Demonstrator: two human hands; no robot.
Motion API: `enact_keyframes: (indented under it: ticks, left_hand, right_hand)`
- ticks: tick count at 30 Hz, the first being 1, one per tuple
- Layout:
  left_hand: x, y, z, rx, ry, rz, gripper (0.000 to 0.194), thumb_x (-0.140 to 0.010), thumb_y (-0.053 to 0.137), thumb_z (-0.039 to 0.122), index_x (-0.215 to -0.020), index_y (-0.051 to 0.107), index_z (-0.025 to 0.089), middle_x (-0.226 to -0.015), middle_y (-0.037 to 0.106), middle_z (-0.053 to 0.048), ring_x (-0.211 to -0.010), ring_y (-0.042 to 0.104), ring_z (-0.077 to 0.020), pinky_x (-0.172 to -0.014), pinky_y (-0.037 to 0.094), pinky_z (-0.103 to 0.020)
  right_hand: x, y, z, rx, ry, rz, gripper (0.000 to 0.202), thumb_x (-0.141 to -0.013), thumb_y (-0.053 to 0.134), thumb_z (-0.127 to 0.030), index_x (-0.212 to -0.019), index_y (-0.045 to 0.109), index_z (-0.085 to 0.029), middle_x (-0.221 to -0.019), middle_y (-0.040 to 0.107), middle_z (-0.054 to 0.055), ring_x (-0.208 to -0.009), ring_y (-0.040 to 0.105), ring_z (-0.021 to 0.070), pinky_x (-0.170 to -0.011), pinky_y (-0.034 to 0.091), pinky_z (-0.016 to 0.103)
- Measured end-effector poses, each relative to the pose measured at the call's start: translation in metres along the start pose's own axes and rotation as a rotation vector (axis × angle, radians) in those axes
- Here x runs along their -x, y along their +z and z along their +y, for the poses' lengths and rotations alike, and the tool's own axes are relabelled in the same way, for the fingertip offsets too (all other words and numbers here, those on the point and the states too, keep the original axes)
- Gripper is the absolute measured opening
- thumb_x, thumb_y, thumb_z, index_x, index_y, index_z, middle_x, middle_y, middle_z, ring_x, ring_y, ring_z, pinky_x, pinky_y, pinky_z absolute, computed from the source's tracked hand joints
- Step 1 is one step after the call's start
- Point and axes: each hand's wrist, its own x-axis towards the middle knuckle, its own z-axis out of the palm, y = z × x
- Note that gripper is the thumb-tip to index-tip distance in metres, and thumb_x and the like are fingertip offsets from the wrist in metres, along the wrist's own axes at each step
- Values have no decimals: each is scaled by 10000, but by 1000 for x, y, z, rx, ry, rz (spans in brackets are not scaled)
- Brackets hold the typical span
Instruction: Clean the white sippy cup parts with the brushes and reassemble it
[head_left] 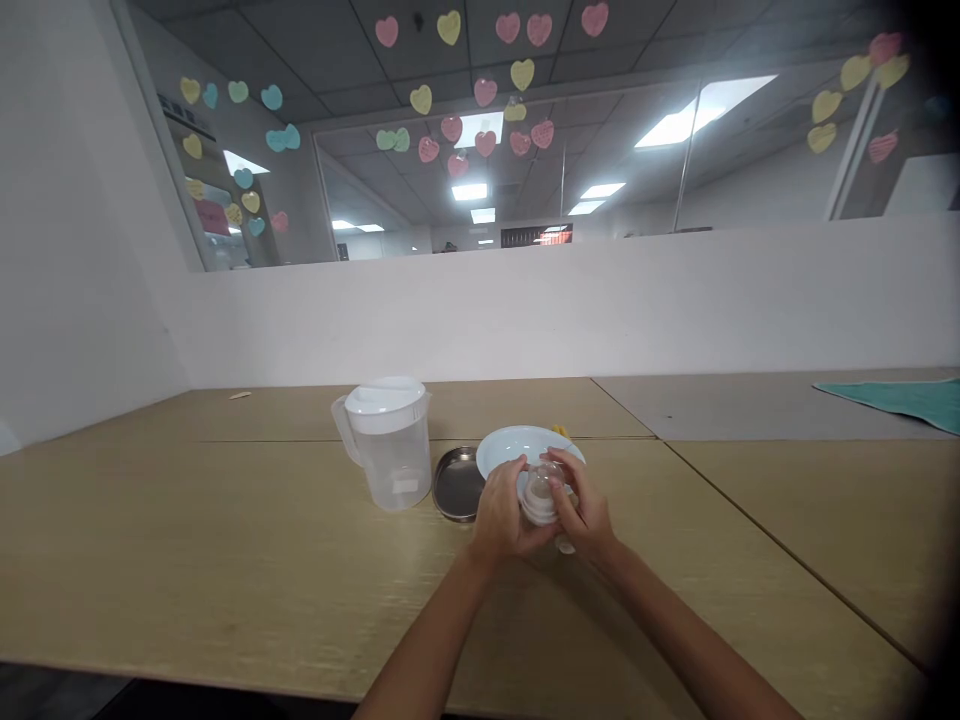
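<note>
Both hands close around a small clear domed container with a white ring-shaped rim (540, 494), held just over the front of the white bowl. My left hand (501, 508) wraps its left side, fingers curled. On the other side, my right hand (586, 508) grips the clear dome with thumb and fingers. The fingers cover part of the container, so its exact kind is unclear. Below my right hand a small pale piece (565, 545) shows, mostly hidden. The white bowl (517, 437) sits directly behind the hands, and a dark metal tray (455, 488) lies to its left.
A translucent pitcher with a white lid (397, 450) stands left of the tray. Something small and yellow (561, 431) peeks out behind the bowl. A green cloth (900, 402) lies at the far right. A white wall (450, 320) with a window rises behind the wooden table (225, 540).
</note>
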Motion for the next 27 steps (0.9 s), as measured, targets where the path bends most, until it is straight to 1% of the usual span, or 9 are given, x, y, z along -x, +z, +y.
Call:
enact_keyframes:
  ticks: [3,6,9,11,15,18,23,25,27]
  left_hand:
    - [0,3,0,-2,-25,-6,874,-694,606,588,-1332,271,93,-1133,574,-195,-1033,579,-289,-865,484,-442]
    - [0,2,-1,5,-27,-43,806,-732,582,556,-1327,292,97,-1152,575,-194,-1043,574,-279,-876,480,-437]
    - [0,2,-1,23,-40,-95,751,-765,538,548,-1326,308,103,-1176,569,-190,-1068,561,-283,-888,469,-444]
    - [0,2,0,42,-61,-128,712,-779,515,549,-1311,338,110,-1167,576,-184,-1051,569,-282,-879,469,-443]
    - [-2,3,3,57,-102,-150,549,-810,484,519,-1198,458,132,-1030,627,-144,-944,596,-261,-806,487,-414]
    - [-1,4,4,62,-136,-148,464,-820,476,514,-1107,504,151,-942,631,-107,-887,594,-239,-765,487,-387]
    - [4,5,5,61,-218,-150,462,-809,452,590,-949,530,156,-866,604,-86,-800,570,-221,-699,466,-361]
    - [7,7,5,57,-233,-130,475,-813,429,607,-932,527,157,-847,593,-83,-791,562,-218,-692,457,-353]
    - [9,9,5,54,-229,-112,479,-825,398,609,-925,523,158,-833,582,-80,-784,556,-213,-686,451,-347]
  right_hand:
    - [2,-2,2,45,-139,8,284,-866,446,-239,-1130,546,-206,-1070,614,89,-1019,579,201,-875,496,358]
    - [-1,-4,-2,66,-195,-40,292,-862,448,-226,-1124,576,-210,-1091,618,92,-1048,572,205,-889,498,366]
    - [-1,-5,-4,79,-186,-77,319,-861,451,-238,-1151,581,-211,-1132,610,97,-1072,569,211,-888,508,372]
    - [0,-5,-3,79,-183,-69,324,-858,455,-248,-1151,590,-209,-1138,612,98,-1073,574,216,-893,512,380]
    - [1,-5,1,87,-197,-36,310,-852,468,-253,-1120,613,-196,-1112,632,99,-1056,591,220,-897,518,390]
    - [2,-5,2,100,-189,-49,306,-855,465,-260,-1120,608,-202,-1100,641,92,-1064,588,220,-913,509,398]
    - [6,-6,4,72,-42,-115,394,-867,462,-292,-1246,471,-182,-1196,585,108,-1039,596,199,-871,520,344]
    - [8,-6,5,57,-11,-130,376,-871,460,-288,-1233,465,-186,-1200,580,106,-1009,606,188,-849,526,324]
    - [9,-5,7,67,-32,-127,349,-872,458,-272,-1212,486,-194,-1191,586,99,-1018,602,188,-857,521,322]
